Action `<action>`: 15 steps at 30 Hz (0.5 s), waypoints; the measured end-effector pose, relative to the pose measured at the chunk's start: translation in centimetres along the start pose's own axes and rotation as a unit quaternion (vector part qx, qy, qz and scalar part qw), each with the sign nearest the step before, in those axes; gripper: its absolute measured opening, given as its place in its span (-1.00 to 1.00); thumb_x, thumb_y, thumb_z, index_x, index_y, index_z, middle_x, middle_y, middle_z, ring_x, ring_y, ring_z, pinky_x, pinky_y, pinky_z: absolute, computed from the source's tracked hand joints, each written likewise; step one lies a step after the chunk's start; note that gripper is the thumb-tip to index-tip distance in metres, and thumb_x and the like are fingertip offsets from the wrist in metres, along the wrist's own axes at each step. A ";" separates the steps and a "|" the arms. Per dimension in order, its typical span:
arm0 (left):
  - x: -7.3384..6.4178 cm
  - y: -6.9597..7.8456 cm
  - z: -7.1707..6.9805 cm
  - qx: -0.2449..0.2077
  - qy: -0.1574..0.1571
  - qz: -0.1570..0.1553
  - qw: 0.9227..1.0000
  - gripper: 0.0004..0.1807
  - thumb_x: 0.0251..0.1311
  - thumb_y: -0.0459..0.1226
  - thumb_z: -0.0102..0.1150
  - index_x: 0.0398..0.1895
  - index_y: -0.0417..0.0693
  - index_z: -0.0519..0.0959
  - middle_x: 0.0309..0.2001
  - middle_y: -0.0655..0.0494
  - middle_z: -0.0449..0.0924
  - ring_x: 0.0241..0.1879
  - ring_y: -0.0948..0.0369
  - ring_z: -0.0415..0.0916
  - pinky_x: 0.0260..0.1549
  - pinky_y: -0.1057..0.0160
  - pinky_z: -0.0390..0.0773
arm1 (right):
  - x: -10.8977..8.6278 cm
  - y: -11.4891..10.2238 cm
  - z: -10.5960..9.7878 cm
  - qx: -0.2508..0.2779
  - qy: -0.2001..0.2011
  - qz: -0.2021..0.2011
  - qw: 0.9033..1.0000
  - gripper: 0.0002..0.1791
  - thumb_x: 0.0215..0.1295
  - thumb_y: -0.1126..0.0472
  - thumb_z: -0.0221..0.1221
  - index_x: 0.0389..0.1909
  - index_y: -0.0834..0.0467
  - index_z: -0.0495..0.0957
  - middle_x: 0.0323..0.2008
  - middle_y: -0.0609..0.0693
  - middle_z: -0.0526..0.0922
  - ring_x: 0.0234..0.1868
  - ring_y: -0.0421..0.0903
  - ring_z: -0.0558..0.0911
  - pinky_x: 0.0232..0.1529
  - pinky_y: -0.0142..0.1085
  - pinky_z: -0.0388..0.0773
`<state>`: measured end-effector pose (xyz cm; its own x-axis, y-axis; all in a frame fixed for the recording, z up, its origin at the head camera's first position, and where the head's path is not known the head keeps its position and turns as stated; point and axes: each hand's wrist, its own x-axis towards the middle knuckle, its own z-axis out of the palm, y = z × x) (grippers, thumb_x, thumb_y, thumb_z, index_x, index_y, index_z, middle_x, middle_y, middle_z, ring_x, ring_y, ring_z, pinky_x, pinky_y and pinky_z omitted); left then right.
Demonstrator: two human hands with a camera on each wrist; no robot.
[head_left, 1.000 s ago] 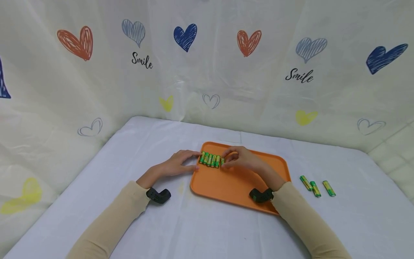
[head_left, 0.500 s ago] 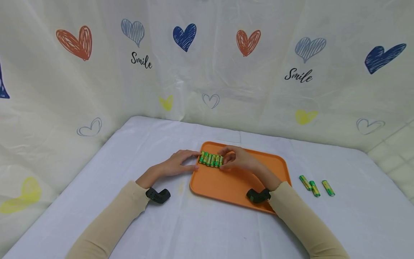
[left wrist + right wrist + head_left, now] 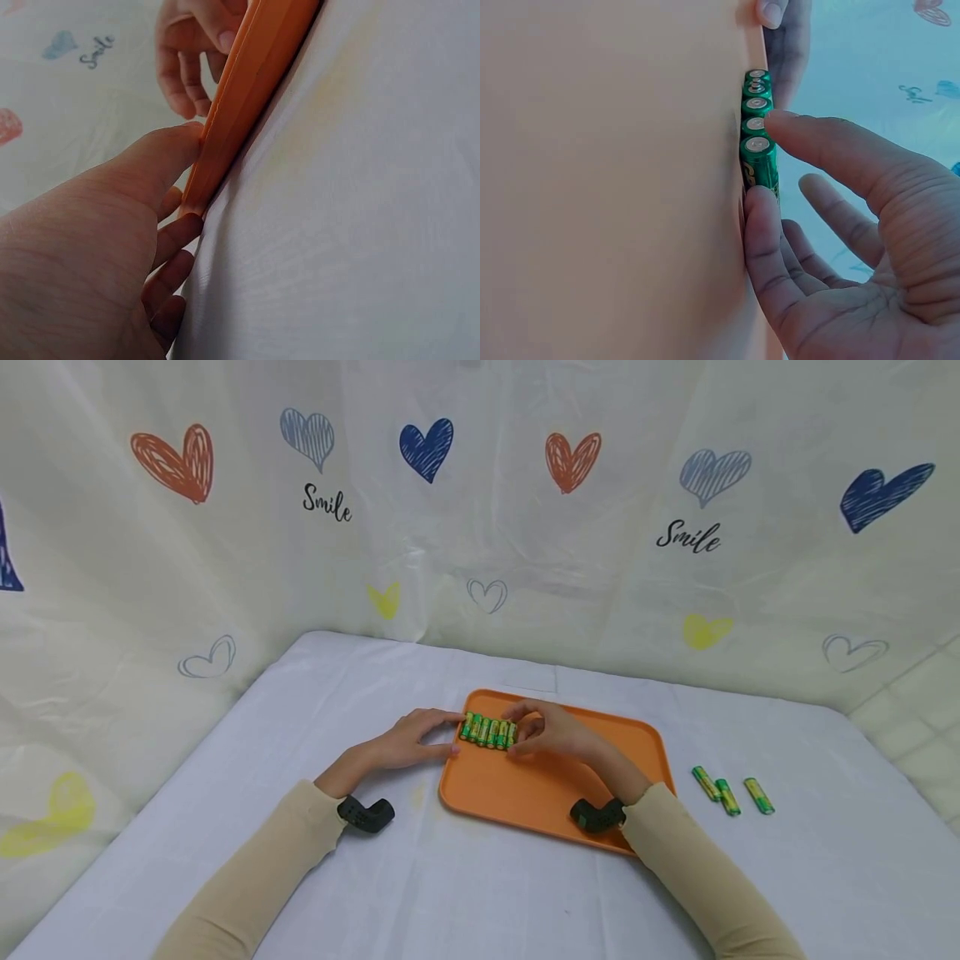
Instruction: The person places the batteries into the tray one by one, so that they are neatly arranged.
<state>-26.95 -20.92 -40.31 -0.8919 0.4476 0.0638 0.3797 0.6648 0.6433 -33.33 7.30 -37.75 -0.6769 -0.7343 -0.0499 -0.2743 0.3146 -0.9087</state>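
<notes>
Several green-and-yellow batteries (image 3: pixel 483 730) lie side by side in a row at the far left of the orange tray (image 3: pixel 510 793). At the right end of that row, my right hand (image 3: pixel 561 728) holds the last battery (image 3: pixel 759 161) between thumb and index finger. In the right wrist view, the thumb tip also reaches over the neighbouring battery's end, while the other fingers curve loosely. My left hand (image 3: pixel 405 740) touches the tray's left rim with thumb and index finger spread, beside the row's left end. In the left wrist view, its thumb meets the rim (image 3: pixel 232 105).
Three more batteries lie on the white cloth right of the tray: a touching pair (image 3: pixel 716 790) and one apart (image 3: pixel 759 796). A white curtain (image 3: pixel 480 510) printed with hearts hangs behind the table. Black devices (image 3: pixel 366 816) sit on both wrists.
The right hand has moved slightly left, bringing the last battery against the row and closing the small gap seen one second ago. The left hand has stayed at the rim.
</notes>
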 end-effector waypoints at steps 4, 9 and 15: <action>0.2 -0.1 0.2 0.003 -0.001 -0.001 1.000 -0.33 0.31 0.04 0.17 0.44 0.09 0.29 0.42 0.05 0.26 0.41 -0.02 0.07 0.37 -0.14 0.02 | -0.5 -0.2 0.0 0.001 0.007 0.011 1.000 -0.43 0.14 0.45 0.33 0.19 0.34 0.39 0.00 0.27 0.48 -0.39 -0.10 0.56 -0.32 -0.32 0.54; 0.2 -0.2 0.3 0.004 -0.001 0.000 1.000 -0.32 0.30 0.03 0.18 0.44 0.08 0.29 0.42 0.05 0.26 0.42 -0.01 0.07 0.37 -0.13 0.01 | -1.1 -0.4 -0.2 0.006 0.012 0.009 1.000 -0.47 0.17 0.44 0.31 0.16 0.37 0.39 0.10 0.29 0.41 -0.38 -0.07 0.56 -0.34 -0.28 0.54; 0.2 -0.2 0.3 0.001 0.003 0.009 1.000 -0.32 0.30 0.03 0.19 0.43 0.07 0.30 0.41 0.03 0.27 0.41 -0.02 0.08 0.37 -0.13 0.03 | -1.8 -0.2 -0.7 0.000 0.024 0.005 1.000 -0.52 0.16 0.42 0.32 0.11 0.38 0.43 0.11 0.32 0.40 -0.35 -0.05 0.55 -0.33 -0.26 0.56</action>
<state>-27.15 -20.82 -40.68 -0.8863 0.4559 0.0810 0.3965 0.6570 0.6412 -32.51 9.01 -37.19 -0.7115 -0.7016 -0.0401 -0.2671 0.3227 -0.9080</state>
